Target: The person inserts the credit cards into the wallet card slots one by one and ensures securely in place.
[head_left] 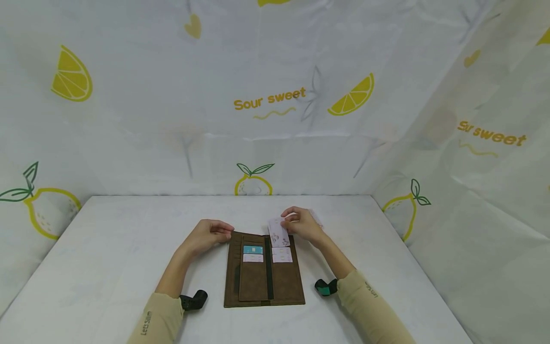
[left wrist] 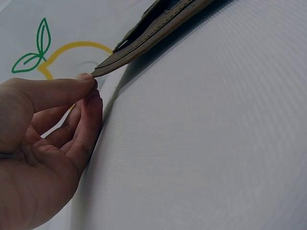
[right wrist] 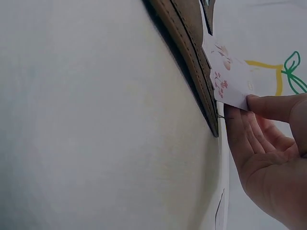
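A brown wallet [head_left: 253, 286] lies spread out on the white table, with card slots on both halves. My left hand [head_left: 210, 235] pinches its upper left corner between thumb and fingertips; the left wrist view shows that wallet corner [left wrist: 110, 64] lifted a little. In my right hand [head_left: 304, 224] a white card [head_left: 279, 233] with a pinkish flower print is pinched by one end, its lower edge at the slots of the right half. A blue card [head_left: 252, 249] and a pale card [head_left: 253, 258] sit in the left half's slots, and pale cards [head_left: 282, 254] in the right half's.
Behind my right hand, a pale printed card [head_left: 316, 218] lies on the table, partly hidden. A white cloth with lemon prints [head_left: 253, 119] hangs behind the table and along its right side. Black wrist-worn devices [head_left: 194, 300] stick out near both cuffs.
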Demonstrator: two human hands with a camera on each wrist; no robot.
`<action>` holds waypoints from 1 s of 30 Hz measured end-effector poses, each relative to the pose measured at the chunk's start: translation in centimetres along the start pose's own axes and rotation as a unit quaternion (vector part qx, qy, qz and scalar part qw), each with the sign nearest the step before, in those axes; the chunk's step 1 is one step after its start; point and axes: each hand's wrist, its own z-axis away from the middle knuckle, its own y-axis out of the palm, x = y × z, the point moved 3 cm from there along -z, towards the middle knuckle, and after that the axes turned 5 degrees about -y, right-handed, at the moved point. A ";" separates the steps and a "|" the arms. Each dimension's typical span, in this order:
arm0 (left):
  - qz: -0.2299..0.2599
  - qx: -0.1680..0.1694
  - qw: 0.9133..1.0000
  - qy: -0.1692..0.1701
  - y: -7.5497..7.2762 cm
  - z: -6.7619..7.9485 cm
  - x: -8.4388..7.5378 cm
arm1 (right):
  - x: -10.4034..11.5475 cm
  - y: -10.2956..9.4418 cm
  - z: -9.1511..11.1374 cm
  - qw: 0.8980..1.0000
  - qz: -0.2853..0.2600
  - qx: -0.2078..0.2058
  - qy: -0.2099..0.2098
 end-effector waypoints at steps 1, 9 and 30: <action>0.002 -0.001 1.000 -0.002 0.0 0.0 0.0 | 0.0 0.0 0.0 1.000 0.003 0.002 0.001; -0.001 0.001 1.000 0.007 0.0 0.2 -0.1 | -0.5 0.0 0.1 1.000 0.009 0.021 0.008; 0.004 0.013 1.000 0.018 -0.1 0.5 -0.3 | -0.7 -0.3 0.6 0.999 0.004 0.039 0.008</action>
